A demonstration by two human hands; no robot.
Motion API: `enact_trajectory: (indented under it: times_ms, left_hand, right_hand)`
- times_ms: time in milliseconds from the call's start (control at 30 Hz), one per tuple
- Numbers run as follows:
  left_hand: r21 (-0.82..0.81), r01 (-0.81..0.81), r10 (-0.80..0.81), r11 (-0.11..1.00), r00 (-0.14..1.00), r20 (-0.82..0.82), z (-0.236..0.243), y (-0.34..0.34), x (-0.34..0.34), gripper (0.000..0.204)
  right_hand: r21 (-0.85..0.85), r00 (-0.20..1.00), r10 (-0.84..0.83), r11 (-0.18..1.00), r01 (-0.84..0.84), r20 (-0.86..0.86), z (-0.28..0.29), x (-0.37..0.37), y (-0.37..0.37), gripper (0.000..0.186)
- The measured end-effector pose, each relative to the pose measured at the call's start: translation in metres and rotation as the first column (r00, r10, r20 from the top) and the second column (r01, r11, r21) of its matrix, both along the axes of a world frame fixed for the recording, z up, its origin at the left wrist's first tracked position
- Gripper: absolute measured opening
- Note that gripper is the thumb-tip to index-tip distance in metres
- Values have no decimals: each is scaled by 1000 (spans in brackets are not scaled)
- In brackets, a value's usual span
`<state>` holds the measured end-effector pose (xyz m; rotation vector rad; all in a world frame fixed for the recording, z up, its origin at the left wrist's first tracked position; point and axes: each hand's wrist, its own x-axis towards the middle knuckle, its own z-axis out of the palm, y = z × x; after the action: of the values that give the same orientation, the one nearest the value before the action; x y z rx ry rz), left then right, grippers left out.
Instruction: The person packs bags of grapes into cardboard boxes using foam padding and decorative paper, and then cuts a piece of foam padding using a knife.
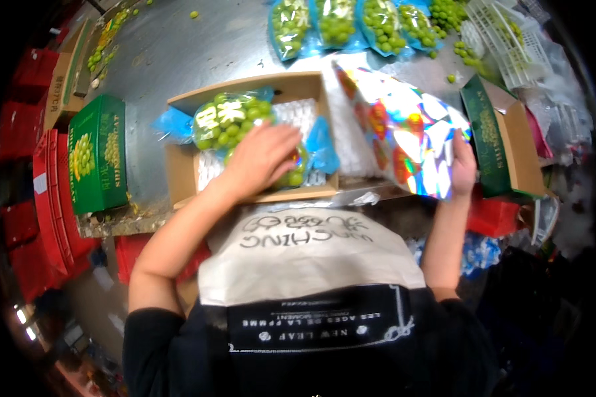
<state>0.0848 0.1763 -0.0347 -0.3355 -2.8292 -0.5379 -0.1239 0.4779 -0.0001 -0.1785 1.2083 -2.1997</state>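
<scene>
An open cardboard box (245, 83) on the metal table holds two bags of green grapes, the upper one (222, 126) and a lower one (297, 173) partly hidden by my hand. Both are clear bags with blue ends, over white foam netting. My left hand (265, 155) rests on the bags, fingers stretched out and holding nothing. At the box's right, my right hand (463, 165) grips the right edge of a shiny, iridescent panel (404, 126) with red fruit pictures. The panel stands tilted; whether it is a lid or a loose sheet, I cannot tell.
Several bagged grape bunches (338, 26) lie at the far edge, near a white plastic basket (510, 40) and loose grapes. Green cartons stand left (99, 155) and right (490, 139). Red crates (53, 198) are stacked at the left beside the table.
</scene>
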Motion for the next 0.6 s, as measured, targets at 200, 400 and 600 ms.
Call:
enact_trajectory:
  times_ms: [200, 400, 600]
  left_hand:
    - [34, 129, -134, 991, 965, 225, 14, 4, 23, 53]
    - [730, -307, 336, 611, 935, 111, 43, 19, -5, 53]
    - [965, -226, 12, -134, 973, 230, 54, 5, -34, 37]
  right_hand:
    - [-14, 990, 139, 990, -139, -6, 4, 8, -18, 42]
    - [51, 992, 3, 999, 3, -128, 14, 26, -37, 29]
    - [-52, 984, 149, 987, -154, -93, 8, 11, -35, 32]
